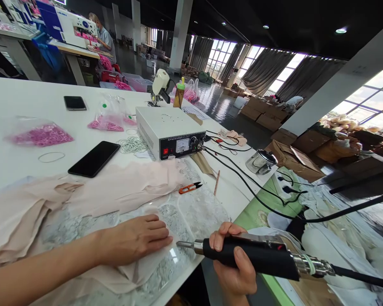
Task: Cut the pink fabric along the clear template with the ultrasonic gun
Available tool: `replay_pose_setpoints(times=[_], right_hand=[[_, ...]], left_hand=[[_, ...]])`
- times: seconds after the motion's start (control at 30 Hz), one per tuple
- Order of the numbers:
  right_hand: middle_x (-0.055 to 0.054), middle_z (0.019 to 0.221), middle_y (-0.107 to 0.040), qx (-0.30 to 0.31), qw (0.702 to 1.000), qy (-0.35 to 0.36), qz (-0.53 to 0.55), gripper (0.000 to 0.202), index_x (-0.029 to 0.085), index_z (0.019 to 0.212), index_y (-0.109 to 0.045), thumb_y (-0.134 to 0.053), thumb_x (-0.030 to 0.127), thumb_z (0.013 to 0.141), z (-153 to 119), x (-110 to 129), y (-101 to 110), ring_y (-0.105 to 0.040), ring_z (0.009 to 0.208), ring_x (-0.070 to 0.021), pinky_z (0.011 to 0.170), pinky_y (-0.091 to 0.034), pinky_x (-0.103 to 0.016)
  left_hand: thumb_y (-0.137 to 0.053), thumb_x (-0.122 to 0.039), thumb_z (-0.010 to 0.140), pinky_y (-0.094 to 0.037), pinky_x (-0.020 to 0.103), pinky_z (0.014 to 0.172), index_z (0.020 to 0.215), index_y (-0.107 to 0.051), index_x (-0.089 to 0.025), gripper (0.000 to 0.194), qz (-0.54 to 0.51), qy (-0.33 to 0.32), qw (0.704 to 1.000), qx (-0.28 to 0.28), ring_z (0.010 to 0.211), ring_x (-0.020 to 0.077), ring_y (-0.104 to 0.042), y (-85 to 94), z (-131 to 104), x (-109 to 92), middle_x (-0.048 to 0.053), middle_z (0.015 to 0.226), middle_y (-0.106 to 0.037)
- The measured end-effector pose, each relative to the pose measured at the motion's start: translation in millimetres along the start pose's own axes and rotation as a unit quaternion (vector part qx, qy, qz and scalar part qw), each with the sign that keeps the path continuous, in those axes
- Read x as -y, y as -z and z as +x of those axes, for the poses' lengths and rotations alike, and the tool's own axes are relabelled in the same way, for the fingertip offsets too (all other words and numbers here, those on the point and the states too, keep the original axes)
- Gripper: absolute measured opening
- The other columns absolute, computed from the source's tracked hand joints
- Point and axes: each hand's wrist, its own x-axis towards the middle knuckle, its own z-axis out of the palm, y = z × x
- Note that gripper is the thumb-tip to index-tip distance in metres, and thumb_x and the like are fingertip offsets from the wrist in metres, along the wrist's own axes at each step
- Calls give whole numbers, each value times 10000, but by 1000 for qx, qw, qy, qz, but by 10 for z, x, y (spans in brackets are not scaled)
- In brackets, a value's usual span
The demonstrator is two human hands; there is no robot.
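Observation:
My left hand [137, 239] lies palm down on pale pink fabric [127, 274], its fingers close together and pressing the cloth onto a clear, grey-patterned sheet [201, 208]. Wrapped in my right hand [234, 261] is a black handheld tool [252, 257] with a metal tip, a cable running from its rear end. The tip points left and ends just beside my left fingertips, near the fabric's edge. Another piece of pale pink fabric [130, 187] is spread behind my left hand. Orange thread snips [190, 188] rest on the clear sheet.
A white control box [166, 123] with a dial stands at the table's back. Left of it are a black phone [94, 159], rubber bands [132, 145] and bags of pink pieces [43, 134]. Black cables [242, 172] cross the right side near a glass jar [261, 162]. A person [105, 38] sits behind.

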Motion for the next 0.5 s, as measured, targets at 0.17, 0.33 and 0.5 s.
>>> replay_pose_setpoints(times=[0.17,0.33,0.5], right_hand=[[-5,793,-578,6,1000,-6,1,167,239,912,-692,-642,366,818,0,10,-7,-550,526,-112,495,-468,-271],[-4,805,-570,11,1000,-5,-1,177,238,924,-680,-644,383,829,2,11,-3,-555,529,-106,508,-477,-268],[-6,815,-562,11,1000,4,-11,178,241,936,-674,-619,386,847,3,21,-3,-549,522,-110,497,-474,-274]], left_hand=[[-393,-13,968,-446,378,946,1332,-554,-147,419,10,-5,999,30,974,250,-632,13,24,-2,112,1050,-702],[-401,-21,975,-437,370,925,1258,-584,-146,360,9,-6,999,39,929,242,-622,30,45,-11,97,1006,-688],[-446,-6,962,-433,358,961,1263,-584,-181,374,10,-8,999,29,955,224,-626,18,45,8,85,1032,-691]])
